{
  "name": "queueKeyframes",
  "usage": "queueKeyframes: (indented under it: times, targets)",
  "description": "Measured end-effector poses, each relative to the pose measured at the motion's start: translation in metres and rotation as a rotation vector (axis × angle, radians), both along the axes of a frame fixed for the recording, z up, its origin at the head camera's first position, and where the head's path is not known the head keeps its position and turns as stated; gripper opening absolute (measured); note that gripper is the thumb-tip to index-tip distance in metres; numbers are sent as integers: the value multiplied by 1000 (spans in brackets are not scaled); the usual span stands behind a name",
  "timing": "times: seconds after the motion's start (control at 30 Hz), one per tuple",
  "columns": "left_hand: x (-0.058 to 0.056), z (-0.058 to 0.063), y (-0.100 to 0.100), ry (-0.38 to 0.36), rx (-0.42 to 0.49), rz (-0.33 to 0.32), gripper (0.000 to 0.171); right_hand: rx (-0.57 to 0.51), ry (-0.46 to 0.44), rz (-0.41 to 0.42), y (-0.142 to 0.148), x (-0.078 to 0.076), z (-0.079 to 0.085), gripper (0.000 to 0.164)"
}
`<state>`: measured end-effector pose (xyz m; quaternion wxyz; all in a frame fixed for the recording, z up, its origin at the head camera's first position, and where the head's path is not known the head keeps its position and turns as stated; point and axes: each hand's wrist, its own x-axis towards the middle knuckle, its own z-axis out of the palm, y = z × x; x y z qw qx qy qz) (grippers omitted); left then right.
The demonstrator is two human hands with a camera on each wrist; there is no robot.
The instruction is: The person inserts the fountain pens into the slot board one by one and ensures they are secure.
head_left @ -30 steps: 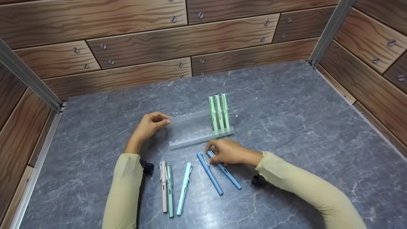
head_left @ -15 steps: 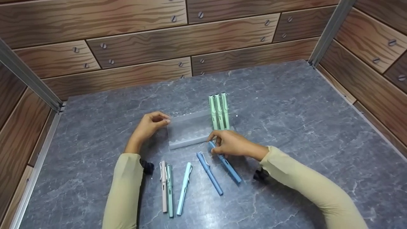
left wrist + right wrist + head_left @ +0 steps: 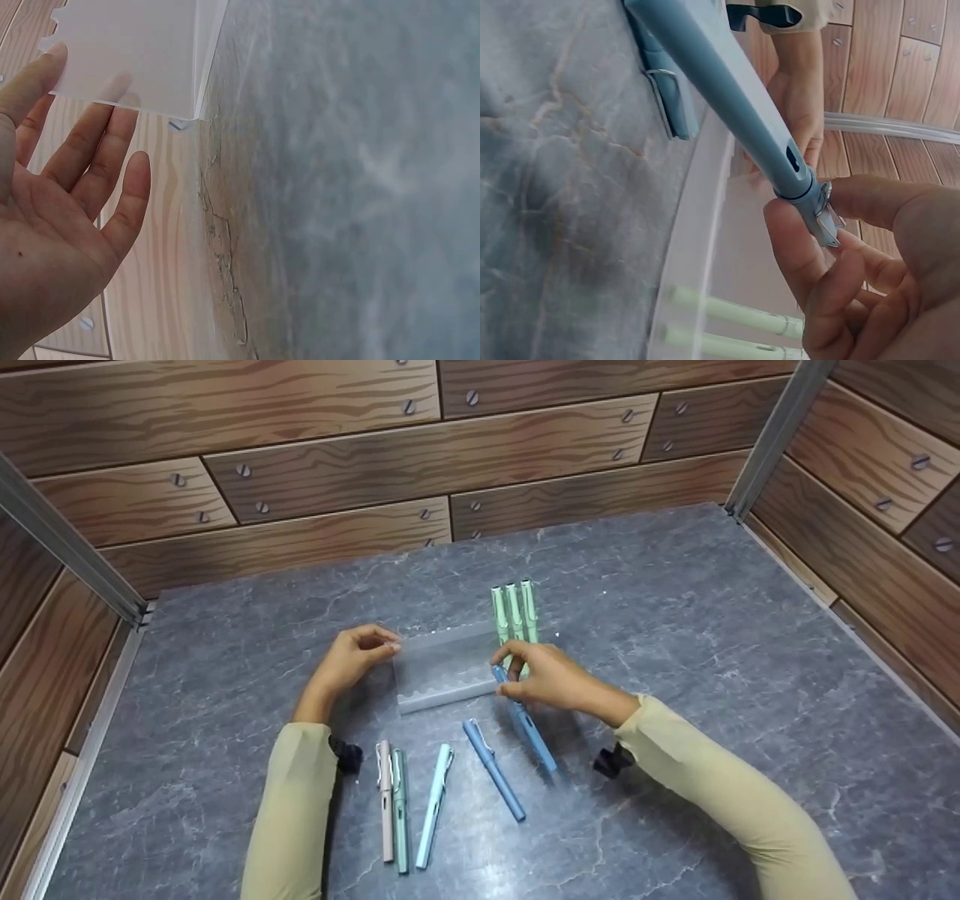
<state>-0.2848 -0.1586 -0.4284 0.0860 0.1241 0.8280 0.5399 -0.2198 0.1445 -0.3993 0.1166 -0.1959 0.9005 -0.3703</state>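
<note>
My left hand [image 3: 352, 660] pinches the left edge of a clear plastic pen stand [image 3: 442, 660] between thumb and fingers; the left wrist view shows the thumb on one face of the sheet [image 3: 135, 52] and fingertips behind it. My right hand [image 3: 551, 679] grips a blue pen [image 3: 534, 731] near its clip end, the barrel slanting down toward the front right. In the right wrist view the blue pen [image 3: 727, 97] runs from the fingertips to the upper left. Several light green pens [image 3: 514, 611] lean in the stand's right end, partly hidden behind the right hand.
On the grey marbled table lie another blue pen [image 3: 495, 769], a pale blue pen [image 3: 435, 806], a dark green pen [image 3: 400, 810] and a beige pen [image 3: 386, 802]. Wood-patterned walls [image 3: 337, 457] enclose the table at the back and sides.
My right hand has lifted the blue pen off the table and carried it away from me, up to the stand's front edge. The left hand stays at the stand's left edge.
</note>
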Motion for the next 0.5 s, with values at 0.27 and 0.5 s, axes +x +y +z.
queueKeyframes:
  times: [0.27,0.5]
  targets:
    - [11,16,1,-9,-12,-4,25,-75,-24,-55,-3,-8,7,36]
    - [10,14,1,0,-2,-11,25,-63,16,-101,-9,-15,15,38]
